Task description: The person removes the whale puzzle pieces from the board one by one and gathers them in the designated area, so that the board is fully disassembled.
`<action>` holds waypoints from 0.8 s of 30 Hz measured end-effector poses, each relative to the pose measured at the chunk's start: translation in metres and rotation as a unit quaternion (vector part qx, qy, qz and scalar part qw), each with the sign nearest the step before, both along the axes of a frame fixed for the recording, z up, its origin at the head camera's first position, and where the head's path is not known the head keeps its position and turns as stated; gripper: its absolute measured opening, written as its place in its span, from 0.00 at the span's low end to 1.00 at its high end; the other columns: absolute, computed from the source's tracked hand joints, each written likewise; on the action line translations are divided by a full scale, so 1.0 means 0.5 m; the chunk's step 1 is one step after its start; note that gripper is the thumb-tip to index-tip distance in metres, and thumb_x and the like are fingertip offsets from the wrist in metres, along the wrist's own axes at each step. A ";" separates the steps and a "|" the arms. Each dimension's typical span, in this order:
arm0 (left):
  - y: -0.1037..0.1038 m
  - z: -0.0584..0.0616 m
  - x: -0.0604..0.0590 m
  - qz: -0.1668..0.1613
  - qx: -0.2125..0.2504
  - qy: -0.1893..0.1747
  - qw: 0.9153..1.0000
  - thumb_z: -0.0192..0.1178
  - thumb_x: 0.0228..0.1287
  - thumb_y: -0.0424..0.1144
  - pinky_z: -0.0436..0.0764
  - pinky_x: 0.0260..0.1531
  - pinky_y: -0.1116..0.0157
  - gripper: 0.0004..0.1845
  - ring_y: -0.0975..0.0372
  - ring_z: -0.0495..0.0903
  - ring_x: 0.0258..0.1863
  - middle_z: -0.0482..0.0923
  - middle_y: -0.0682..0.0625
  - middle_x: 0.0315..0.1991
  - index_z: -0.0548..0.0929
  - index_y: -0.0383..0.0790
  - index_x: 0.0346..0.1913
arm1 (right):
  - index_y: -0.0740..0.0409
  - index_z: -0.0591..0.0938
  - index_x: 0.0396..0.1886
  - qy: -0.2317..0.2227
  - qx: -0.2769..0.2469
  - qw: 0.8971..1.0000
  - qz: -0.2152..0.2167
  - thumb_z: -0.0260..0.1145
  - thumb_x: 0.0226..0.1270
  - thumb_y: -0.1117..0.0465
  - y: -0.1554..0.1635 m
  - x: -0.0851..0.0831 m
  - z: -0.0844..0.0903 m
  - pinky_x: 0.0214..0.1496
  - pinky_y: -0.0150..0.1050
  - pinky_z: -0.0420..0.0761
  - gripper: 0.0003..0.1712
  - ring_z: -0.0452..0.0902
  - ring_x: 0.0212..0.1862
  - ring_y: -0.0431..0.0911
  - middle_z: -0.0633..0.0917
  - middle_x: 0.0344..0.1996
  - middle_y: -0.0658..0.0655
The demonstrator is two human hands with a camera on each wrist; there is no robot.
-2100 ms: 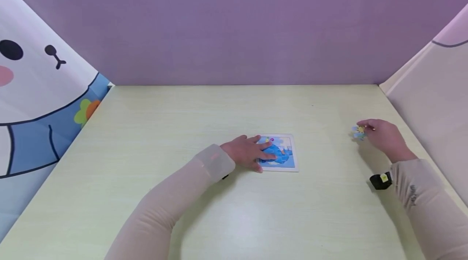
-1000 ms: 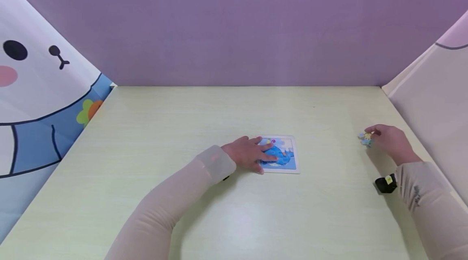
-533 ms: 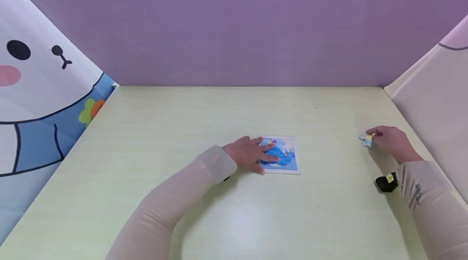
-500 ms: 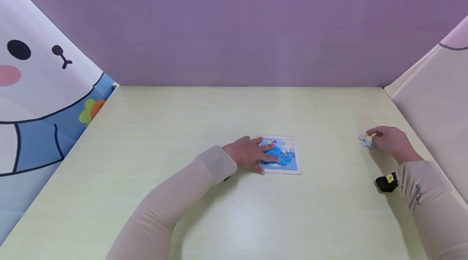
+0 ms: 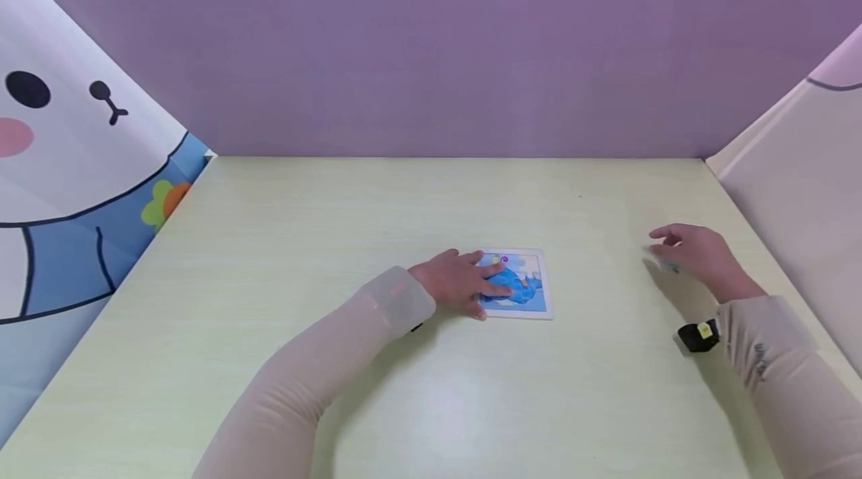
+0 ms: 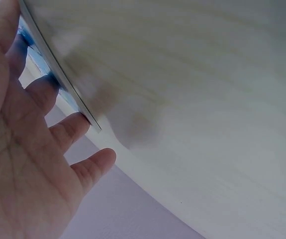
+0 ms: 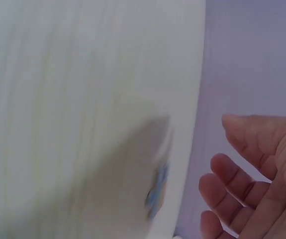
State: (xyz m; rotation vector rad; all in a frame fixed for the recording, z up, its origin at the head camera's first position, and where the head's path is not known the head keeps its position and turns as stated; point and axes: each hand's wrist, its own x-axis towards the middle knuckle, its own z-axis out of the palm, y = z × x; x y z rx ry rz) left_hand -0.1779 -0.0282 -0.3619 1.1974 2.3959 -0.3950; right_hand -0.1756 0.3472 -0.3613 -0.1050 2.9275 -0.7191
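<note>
My left hand [image 5: 453, 284] lies with fingers spread over the left part of a small framed jigsaw puzzle [image 5: 544, 304] showing a blue whale. In the left wrist view its fingertips [image 6: 75, 127] reach over the puzzle's edge [image 6: 65, 79]. At the right, my right hand [image 5: 703, 254] hovers above the table with loosely bent fingers and nothing between them. Under it, a jigsaw piece [image 5: 665, 264] shows almost edge-on. The right wrist view shows this blue and orange piece [image 7: 156, 193] blurred and apart from the fingers [image 7: 215, 191].
The pale wooden table [image 5: 337, 217] extends around both hands. A purple panel [image 5: 431, 52] stands along its back edge. Printed cloth hangs at the left [image 5: 74, 165], and a pale side panel [image 5: 801, 179] flanks the right. A black wrist device [image 5: 698, 337] sits beneath the right sleeve.
My right hand has let go of the jigsaw piece, which it pinched in the earlier frames; the piece is now below it. The hand moved slightly left. The left hand stays on the puzzle.
</note>
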 end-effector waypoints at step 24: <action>0.000 0.003 0.000 0.006 0.004 -0.010 1.000 0.50 0.68 0.63 0.58 0.69 0.48 0.34 0.52 0.43 0.77 0.42 0.60 0.78 0.52 0.73 0.74 | 0.69 0.80 0.53 0.013 0.028 0.989 0.144 0.66 0.64 0.62 -0.174 0.031 0.030 0.32 0.38 0.71 0.20 0.69 0.28 0.44 0.79 0.33 0.57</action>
